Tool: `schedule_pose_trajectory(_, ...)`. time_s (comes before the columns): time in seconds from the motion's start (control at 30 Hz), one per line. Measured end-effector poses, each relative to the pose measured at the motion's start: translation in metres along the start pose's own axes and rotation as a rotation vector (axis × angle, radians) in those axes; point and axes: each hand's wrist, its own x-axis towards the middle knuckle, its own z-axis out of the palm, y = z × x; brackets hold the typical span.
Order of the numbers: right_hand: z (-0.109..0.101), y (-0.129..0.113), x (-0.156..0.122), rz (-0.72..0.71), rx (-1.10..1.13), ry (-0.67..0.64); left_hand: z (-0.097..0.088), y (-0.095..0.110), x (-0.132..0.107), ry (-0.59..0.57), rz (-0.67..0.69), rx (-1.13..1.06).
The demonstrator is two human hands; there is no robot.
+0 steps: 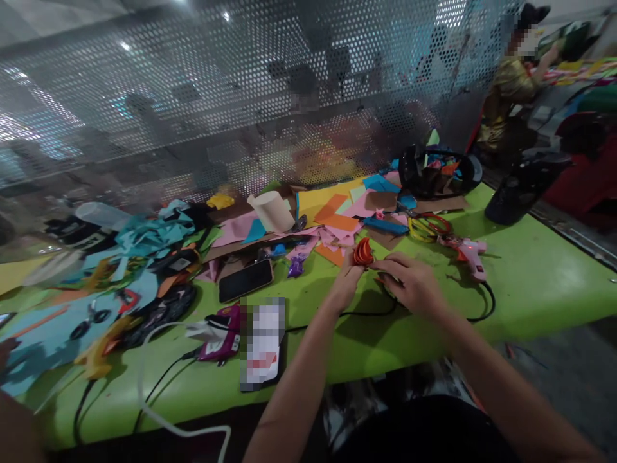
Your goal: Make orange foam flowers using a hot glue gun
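Orange layered piece (363, 253) gathered; whether it's fixed, I can't tell.
My left hand (348, 281) pinches it, fingers closed; right hand's (415, 283) hold unclear; glue gun (475, 258), 3 o'clock.

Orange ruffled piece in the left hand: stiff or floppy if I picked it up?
The orange ruffled piece would probably bend rather than stay stiff, as its layers look thin and curved. It is likely light, being small beside the left hand holding it. Its uneven edges might crush if squeezed.
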Motion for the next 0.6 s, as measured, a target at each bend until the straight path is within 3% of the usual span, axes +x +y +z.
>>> schedule_pose_trajectory(0.2, -0.029, 0.024, -0.026, 0.192, -0.044, 0.128, -0.001, 0.005, 0.000, 0.039, -0.012, 0.036)
schedule_pose_trajectory(0.37, -0.066, 0.061, -0.066, 0.577, -0.410, 0.222, -0.001, 0.011, -0.002, 0.033, 0.029, 0.034)
schedule_pose_trajectory(0.5, -0.078, 0.075, -0.077, 0.931, -0.542, 0.051, 0.000, 0.012, -0.001, 0.028, 0.052, -0.010)
schedule_pose_trajectory(0.6, -0.079, 0.080, -0.074, 1.068, -0.510, -0.102, -0.001, 0.011, -0.001, 0.019, 0.080, -0.053)
